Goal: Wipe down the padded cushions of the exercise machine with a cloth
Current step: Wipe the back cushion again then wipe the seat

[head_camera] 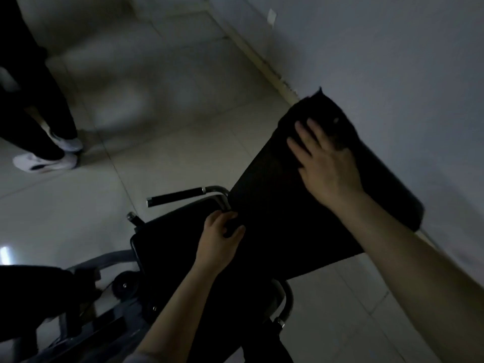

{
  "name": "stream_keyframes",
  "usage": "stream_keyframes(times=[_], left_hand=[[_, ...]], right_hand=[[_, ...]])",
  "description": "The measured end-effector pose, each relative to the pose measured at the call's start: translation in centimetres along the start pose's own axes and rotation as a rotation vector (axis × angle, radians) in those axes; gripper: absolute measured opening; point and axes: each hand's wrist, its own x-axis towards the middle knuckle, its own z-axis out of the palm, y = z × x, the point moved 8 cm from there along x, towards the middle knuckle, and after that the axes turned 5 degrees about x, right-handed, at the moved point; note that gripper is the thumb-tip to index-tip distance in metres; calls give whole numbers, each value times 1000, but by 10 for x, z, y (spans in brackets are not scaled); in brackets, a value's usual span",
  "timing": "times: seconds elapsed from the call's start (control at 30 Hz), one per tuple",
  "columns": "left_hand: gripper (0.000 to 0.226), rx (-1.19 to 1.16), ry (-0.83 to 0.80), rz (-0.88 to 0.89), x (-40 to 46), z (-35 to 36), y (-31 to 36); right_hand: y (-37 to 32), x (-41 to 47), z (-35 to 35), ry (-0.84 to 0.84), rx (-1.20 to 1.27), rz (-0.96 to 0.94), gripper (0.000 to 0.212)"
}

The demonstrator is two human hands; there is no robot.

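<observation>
The right hand presses flat, fingers spread, on a dark cloth at the far end of the back cushion. The left hand grips the cushion's near-left edge. Best to steady it and wipe in long overlapping strokes.

right hand flat on back cushion (dark) | left hand grips edge

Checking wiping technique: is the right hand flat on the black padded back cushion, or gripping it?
Flat. The right hand lies with fingers spread on the black padded back cushion, over dark cloth.
</observation>
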Motion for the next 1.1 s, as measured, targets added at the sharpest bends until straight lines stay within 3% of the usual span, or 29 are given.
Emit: stream_keyframes(times=[0.13, 0.23, 0.3, 0.37, 0.43, 0.53, 0.57, 0.67, 0.7, 0.77, 0.8, 0.87, 0.93, 1.0, 1.1], left_hand=[[25, -41, -112, 77, -38, 25, 17], [19, -231, -232, -94, -59, 39, 8], [18, -450, -282, -289, -75, 49, 5], [35, -551, -370, -466, -91, 65, -1], [63, -575, -542, -555, -112, 84, -4], [75, -864, -739, -563, -141, 103, 13], [70, -946, -739, -527, -146, 102, 20], [52, -1020, -683, -375, -157, 88, 33], [49, -1013, -674, -343, -161, 82, 35], [48, -976, -680, -294, -171, 71, 35], [44, -963, -691, -275, -179, 65, 36], [34, -923, -662, -232, -196, 51, 36], [30, -877, -565, -179, -213, 37, 32], [24, -865, -460, -150, -229, 24, 22], [17, -966, -211, -211, -253, 8, -17]], right_hand=[[-9, -93, 43, -79, -59, -107, 56], [-12, -164, 54, -130, 172, -2, 70], [-20, -194, 61, -223, 301, 152, 66], [-28, -212, 62, -264, 414, 294, 60], [-43, -223, 55, -276, 618, 408, 85], [-77, -231, 27, -265, 881, 418, 44], [-91, -236, 21, -315, 1004, 383, 42], [-115, -260, 1, -428, 1317, 313, 63], [-115, -266, -6, -413, 1390, 338, 54], [-96, -274, -19, -161, 1528, 477, 26], [-83, -279, -24, -12, 1557, 568, 22], [-73, -283, -29, 98, 1505, 640, 40], [-86, -277, -35, 0, 1485, 526, 54], [-108, -271, -40, -95, 1454, 356, 43], [-122, -274, -50, -54, 1505, 282, 27]])
